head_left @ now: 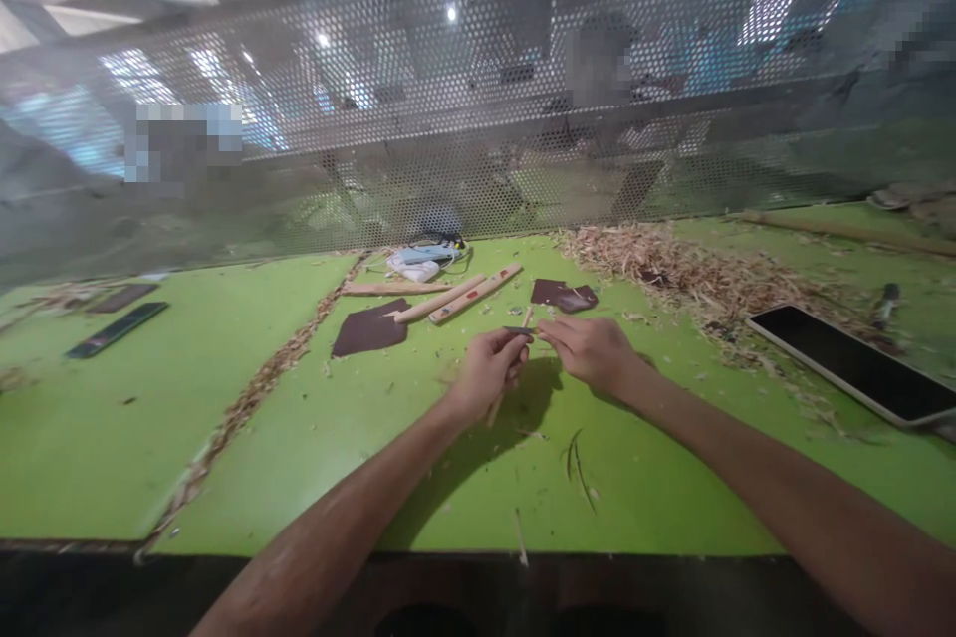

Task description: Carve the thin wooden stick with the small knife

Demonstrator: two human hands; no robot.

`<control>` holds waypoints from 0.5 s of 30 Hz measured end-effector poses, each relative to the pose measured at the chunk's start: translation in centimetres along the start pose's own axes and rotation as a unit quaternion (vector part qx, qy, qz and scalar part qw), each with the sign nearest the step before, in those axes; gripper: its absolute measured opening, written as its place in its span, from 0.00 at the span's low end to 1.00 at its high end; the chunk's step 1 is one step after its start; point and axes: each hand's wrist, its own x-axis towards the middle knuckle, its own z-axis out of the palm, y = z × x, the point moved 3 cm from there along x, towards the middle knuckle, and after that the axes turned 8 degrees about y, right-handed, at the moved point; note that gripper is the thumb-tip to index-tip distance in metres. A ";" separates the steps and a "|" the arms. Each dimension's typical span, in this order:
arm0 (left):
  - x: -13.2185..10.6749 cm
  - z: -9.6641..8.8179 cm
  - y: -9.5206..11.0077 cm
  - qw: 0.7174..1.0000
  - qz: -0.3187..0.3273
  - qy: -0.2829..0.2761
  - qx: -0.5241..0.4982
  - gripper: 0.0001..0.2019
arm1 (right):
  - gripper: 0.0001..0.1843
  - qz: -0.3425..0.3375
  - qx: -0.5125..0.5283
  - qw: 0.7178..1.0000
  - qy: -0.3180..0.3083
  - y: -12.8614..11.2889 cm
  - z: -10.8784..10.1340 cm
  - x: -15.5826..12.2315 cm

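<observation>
My left hand (489, 370) is closed around a thin pale wooden stick (494, 410), which pokes out below the fist and slants up past the fingers. A small dark, narrow piece (518, 329) shows at the left fingertips; I cannot tell what it is. My right hand (589, 350) is closed in a pinch just to the right, its fingertips almost meeting the left ones at the dark piece. What the right fingers grip is too small to make out. Both hands are held above the green tabletop (358, 458). Dark brown sandpaper sheets (371, 328) lie beyond them.
Several wooden sticks (476, 294) and a cable bundle with a blue item (422, 257) lie ahead. Wood shavings (672, 269) heap at the back right, near a large phone (858, 363). A dark phone (118, 329) rests left. A perforated metal screen (463, 139) bounds the back.
</observation>
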 end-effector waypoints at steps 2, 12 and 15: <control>0.1 -0.1 0.0 1.000 0.003 -0.003 -0.002 0.22 | 0.23 -0.001 -0.009 1.000 0.000 -0.2 0.0 0.1; -0.1 -0.3 -0.7 0.998 -0.004 -0.064 0.015 0.23 | 0.25 0.132 0.005 0.989 0.062 6.4 -0.8 -0.2; -0.1 -0.3 -0.6 0.998 -0.008 -0.060 0.001 0.24 | 0.22 0.155 0.017 0.983 0.096 7.9 -1.3 -0.5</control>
